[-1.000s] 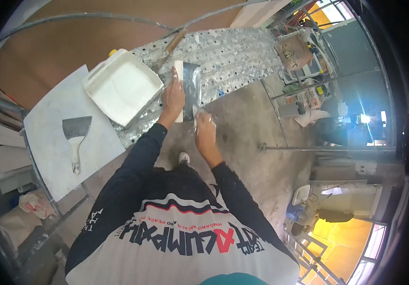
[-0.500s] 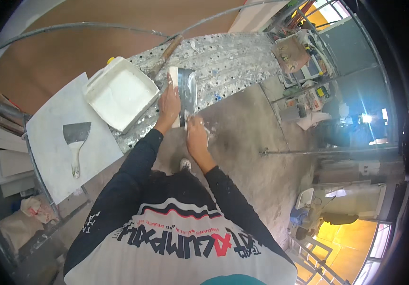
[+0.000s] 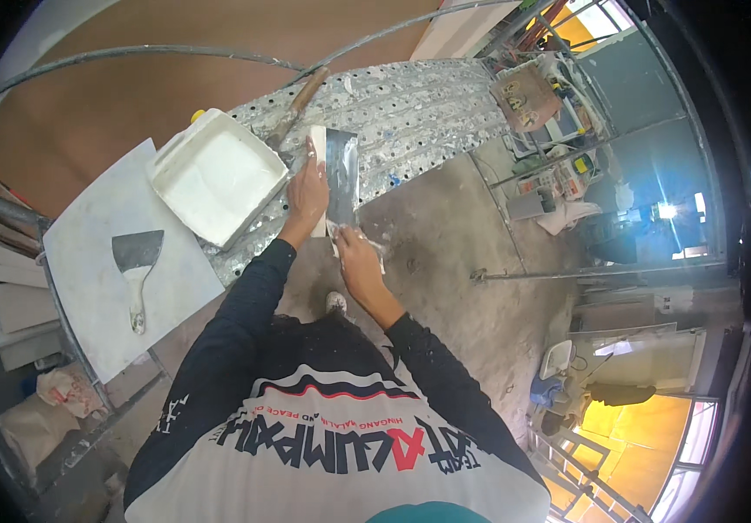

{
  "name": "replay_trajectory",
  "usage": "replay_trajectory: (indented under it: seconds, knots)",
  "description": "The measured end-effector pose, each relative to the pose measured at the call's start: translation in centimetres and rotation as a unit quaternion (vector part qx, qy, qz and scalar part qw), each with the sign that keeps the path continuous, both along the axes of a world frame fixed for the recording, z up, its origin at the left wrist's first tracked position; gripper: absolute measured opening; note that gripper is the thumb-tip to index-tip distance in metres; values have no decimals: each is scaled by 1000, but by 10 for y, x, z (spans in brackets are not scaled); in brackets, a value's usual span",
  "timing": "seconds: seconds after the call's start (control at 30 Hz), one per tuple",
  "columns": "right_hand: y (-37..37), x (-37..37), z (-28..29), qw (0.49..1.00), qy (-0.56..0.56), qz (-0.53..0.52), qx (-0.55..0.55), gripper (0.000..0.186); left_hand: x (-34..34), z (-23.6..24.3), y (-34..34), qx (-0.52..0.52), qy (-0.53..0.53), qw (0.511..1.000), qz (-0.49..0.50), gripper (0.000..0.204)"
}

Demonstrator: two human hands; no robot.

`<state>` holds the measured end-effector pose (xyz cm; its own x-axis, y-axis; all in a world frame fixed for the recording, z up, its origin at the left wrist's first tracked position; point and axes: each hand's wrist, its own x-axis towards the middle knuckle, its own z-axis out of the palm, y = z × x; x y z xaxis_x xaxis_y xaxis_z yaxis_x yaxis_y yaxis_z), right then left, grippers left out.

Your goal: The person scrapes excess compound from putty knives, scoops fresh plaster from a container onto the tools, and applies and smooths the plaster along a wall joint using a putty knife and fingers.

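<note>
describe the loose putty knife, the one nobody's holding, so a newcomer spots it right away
Start at the pale flat board on the person's left, beside the white plastic tray. The putty knife lies alone on that board, dark wide blade pointing away from the person, whitish handle toward them. Unlike the wide blade at the left hand and right hand, no hand touches it.

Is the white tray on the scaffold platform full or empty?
Cannot tell for sure: the white tray sits upright, its inside uniformly white, so putty and bare plastic look alike; no tool in it.
</note>
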<state>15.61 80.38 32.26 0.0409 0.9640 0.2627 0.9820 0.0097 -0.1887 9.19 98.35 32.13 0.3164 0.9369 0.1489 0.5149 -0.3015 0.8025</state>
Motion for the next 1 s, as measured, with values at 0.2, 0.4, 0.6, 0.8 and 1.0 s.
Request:
replay_trajectory:
  seconds: [0.2, 0.4, 0.6, 0.8, 1.0]
  knots:
    - [-33, 2, 5, 995, 40, -84, -24, 41, -3, -1, 6, 111, 11, 990, -85, 62]
    - [-36, -26, -47, 998, 29, -60, 0, 43, 8, 15, 14, 127, 100, 972, -173, 62]
    - [7, -9, -27, 993, -14, -113, 0, 40, 12, 0, 21, 116, 113, 972, -173, 61]
    - [6, -22, -29, 993, 22, -110, -28, 30, 12, 1, 23, 101, 133, 970, -175, 59]
    - [30, 0, -4, 991, -34, -131, -17, 28, 11, 8, 21, 112, 108, 970, -186, 58]
